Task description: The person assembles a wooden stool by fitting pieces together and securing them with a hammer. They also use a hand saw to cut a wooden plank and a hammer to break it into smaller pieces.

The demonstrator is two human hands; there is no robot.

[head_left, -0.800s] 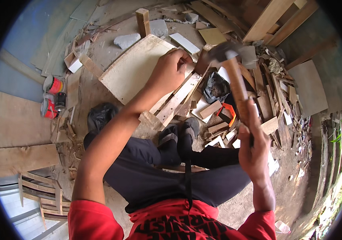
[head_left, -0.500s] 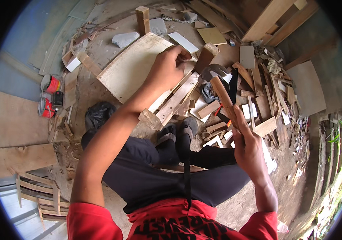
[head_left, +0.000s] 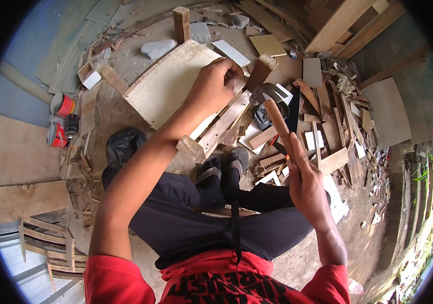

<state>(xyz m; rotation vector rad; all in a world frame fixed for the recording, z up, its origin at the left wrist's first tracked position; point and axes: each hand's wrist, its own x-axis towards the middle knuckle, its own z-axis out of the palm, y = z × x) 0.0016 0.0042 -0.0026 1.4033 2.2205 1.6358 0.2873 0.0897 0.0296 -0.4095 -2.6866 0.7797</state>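
Fingers [head_left: 234, 70] of the left hand [head_left: 210, 86] are drawn narrowly together, and whether they pinch anything cannot be told; those of the right hand [head_left: 308, 185] are wrapped around the wooden handle of a hammer [head_left: 277, 117]. From the left, three cans [head_left: 65, 105] in red and black stand grouped on the ground [head_left: 110, 119], above a slatted wooden frame [head_left: 69, 248]. A black plastic bag [head_left: 125, 144] lies just off the near-left edge of a pale, square-cut panel [head_left: 160, 86], and a stone [head_left: 158, 49] sits past its far-left edge. Wooden legs stand at the panel's corners: one leg [head_left: 114, 80] at the left, another [head_left: 181, 25] at the far corner, a third [head_left: 191, 148] at the near corner by the left forearm, and a stout one [head_left: 261, 71] at the right. Along the near-right edge runs a rail [head_left: 226, 120] dotted with small dark marks. The left hand rests over the panel toward its right corner, and the hammer's head is close by the upper end of the rail; whether they touch is unclear. Both feet [head_left: 234, 164] are below the rail's lower end. Farther right lie a long black blade [head_left: 293, 114] and a heap of wood scraps [head_left: 334, 124], with a thin sheet [head_left: 387, 111] leaning behind the heap's right edge.
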